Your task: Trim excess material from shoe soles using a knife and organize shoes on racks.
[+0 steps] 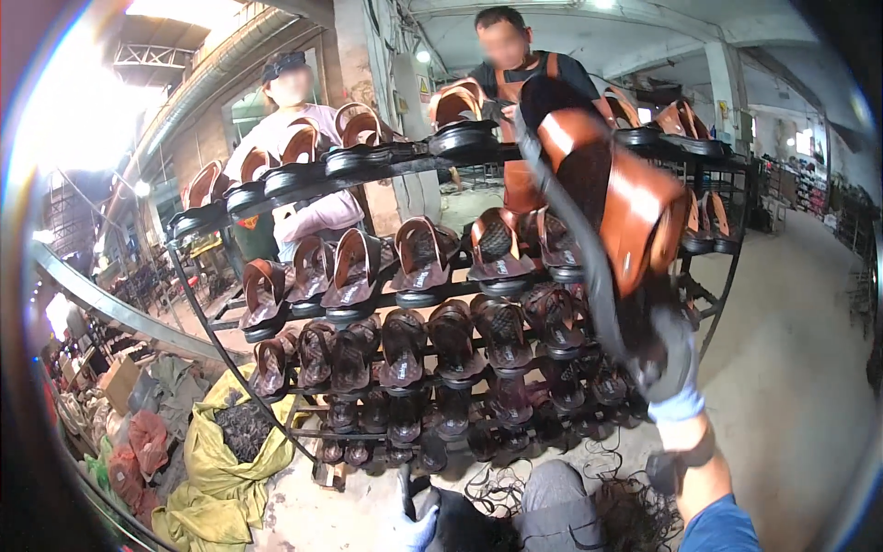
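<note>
Head view, right hand [676,391] in a pale glove raised at right, closed around the heel of a brown sandal [616,216] held up before the rack [303,179], left hand [418,529] gloved, low near centre, grip unclear, rows of sandals [423,345] on the rack, yellow sack [221,460] at near left.

On the pillar behind the rack I see a small yellow warning sign [424,88], roughly square, with a dark mark in its middle, fixed at about the height of the rack's top rail. Down by the floor at my far left sits a brown cardboard box [118,380], open at the top. Beside it, red plastic bags [147,440] and a large yellow sack [221,469] holding dark scraps.
</note>
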Demonstrator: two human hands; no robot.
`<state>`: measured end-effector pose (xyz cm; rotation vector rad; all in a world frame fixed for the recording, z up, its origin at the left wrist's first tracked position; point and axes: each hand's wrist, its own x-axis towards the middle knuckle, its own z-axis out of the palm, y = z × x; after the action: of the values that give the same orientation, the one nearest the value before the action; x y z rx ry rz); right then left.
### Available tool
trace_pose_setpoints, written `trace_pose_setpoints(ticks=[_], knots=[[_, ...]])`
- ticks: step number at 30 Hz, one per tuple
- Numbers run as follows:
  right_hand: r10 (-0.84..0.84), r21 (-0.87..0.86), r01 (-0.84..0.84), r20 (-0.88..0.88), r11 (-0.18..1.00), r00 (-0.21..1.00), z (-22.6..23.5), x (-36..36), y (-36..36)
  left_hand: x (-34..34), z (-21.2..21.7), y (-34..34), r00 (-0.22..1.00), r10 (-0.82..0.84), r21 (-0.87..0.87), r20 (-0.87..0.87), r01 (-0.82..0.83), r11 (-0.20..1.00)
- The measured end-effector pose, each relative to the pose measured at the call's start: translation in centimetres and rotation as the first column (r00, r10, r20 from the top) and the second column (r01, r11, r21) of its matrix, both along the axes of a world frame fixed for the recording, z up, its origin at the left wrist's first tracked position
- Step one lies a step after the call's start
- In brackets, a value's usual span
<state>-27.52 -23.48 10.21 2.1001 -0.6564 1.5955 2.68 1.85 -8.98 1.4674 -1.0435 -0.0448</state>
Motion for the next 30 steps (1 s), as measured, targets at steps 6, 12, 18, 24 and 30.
trace_pose_setpoints(ticks=[6, 12, 18, 24, 30], knots=[[0.232, 0.294, -0.930, 0.910, 0.223, 0.343, 16.3, 8.2, -5.4, -0.8, -9.4, 3.8, 0.971, 0.133, 0.202, 0.198, -0.173, 0.964], [0.183, 0.438, -0.882, 0.866, 0.175, 0.466, 22.0, 13.6, -13.2, -0.7, -12.0, 2.7, 0.894, 0.057, 0.372, 0.445, -0.242, 0.896], [0.368, 0.498, -0.826, 0.740, 0.263, 0.563, 19.9, 9.3, -14.2, 0.0, -12.1, 2.9, 0.900, 0.024, 0.326, 0.435, -0.182, 0.928], [0.213, 0.475, -0.702, 0.727, 0.530, 0.653, 17.7, -0.6, -17.2, -0.5, -10.5, 2.8, 0.867, -0.022, 0.434, 0.497, -0.226, 0.872], [0.033, 0.474, -0.632, 0.784, 0.613, 0.620, 16.5, -8.2, -21.0, -0.9, -8.8, 0.4, 0.780, -0.076, 0.536, 0.622, -0.353, 0.767]])
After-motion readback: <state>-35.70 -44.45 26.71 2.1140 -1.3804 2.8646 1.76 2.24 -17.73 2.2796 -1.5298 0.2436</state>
